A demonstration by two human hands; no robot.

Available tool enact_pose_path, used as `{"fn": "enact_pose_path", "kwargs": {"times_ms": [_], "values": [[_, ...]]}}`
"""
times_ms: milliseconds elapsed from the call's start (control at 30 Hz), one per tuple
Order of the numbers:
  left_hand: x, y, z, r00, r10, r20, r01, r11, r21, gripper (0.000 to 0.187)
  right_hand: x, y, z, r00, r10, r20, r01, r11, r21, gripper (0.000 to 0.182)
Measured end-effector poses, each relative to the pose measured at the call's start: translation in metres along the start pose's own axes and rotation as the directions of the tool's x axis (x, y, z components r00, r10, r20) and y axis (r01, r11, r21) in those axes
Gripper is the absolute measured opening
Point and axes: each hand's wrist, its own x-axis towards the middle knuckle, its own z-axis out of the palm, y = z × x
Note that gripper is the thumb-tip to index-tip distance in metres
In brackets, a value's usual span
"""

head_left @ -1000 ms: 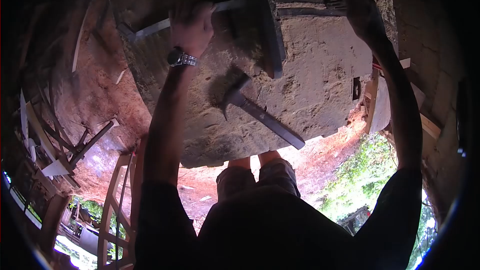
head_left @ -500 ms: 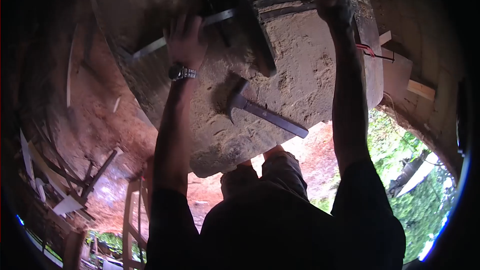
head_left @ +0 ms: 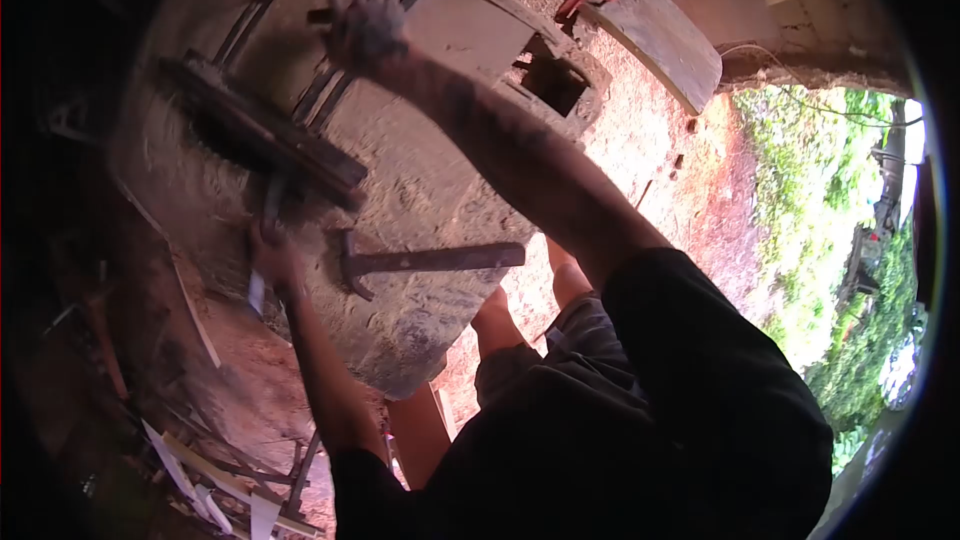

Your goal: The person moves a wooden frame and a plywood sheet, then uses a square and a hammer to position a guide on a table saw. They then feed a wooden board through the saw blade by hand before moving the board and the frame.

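Observation:
My right hand (head_left: 368, 35) is closed in a fist over the dusty worktable (head_left: 430, 190), with a short dark stub poking from its left side; what it grips is mostly hidden. Below the long dark bar (head_left: 275, 130) lying across the table, my left hand (head_left: 275, 255) is blurred and its fingers are unclear. A pale strip (head_left: 257, 292) shows just under that hand. Between my left hand and the table's near edge lies a hammer (head_left: 440, 258), its head to the left and its handle to the right.
A red clamp (head_left: 583, 3) sits at a curved board (head_left: 655, 45) on the upper right. Near it, the table has a square opening (head_left: 553, 85). Dark grooves run across the tabletop. Scrap wood (head_left: 215, 480) lies at the lower left, and my legs are below the near edge.
The view has turned, so table and hammer appear rotated. My right hand has come leftward, nearer the dark bar. My left hand, earlier spread over the pale strip, is now by the bar's lower side.

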Motion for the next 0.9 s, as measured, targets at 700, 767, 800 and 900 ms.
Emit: {"fn": "enact_pose_path", "kwargs": {"times_ms": [700, 767, 800, 900], "values": [[-0.157, 0.428, 0.019, 0.562, -0.308, 0.767, 0.826, 0.183, -0.532, 0.028, -0.325, 0.234, -0.217, 0.833, 0.238, 0.499, -0.541, 0.541, 0.644, 0.028], [-0.172, 0.410, 0.008, 0.516, -0.386, 0.764, 0.856, 0.244, -0.455, 0.027, -0.324, 0.246, -0.219, 0.820, 0.263, 0.508, -0.561, 0.545, 0.623, 0.028], [-0.177, 0.398, 0.004, 0.516, -0.479, 0.710, 0.856, 0.329, -0.400, 0.028, -0.326, 0.248, -0.216, 0.835, 0.272, 0.478, -0.543, 0.544, 0.640, 0.029], [-0.200, 0.326, -0.012, 0.538, -0.636, 0.554, 0.839, 0.469, -0.276, 0.012, -0.330, 0.253, -0.213, 0.861, 0.273, 0.428, -0.505, 0.544, 0.670, 0.029]]}}
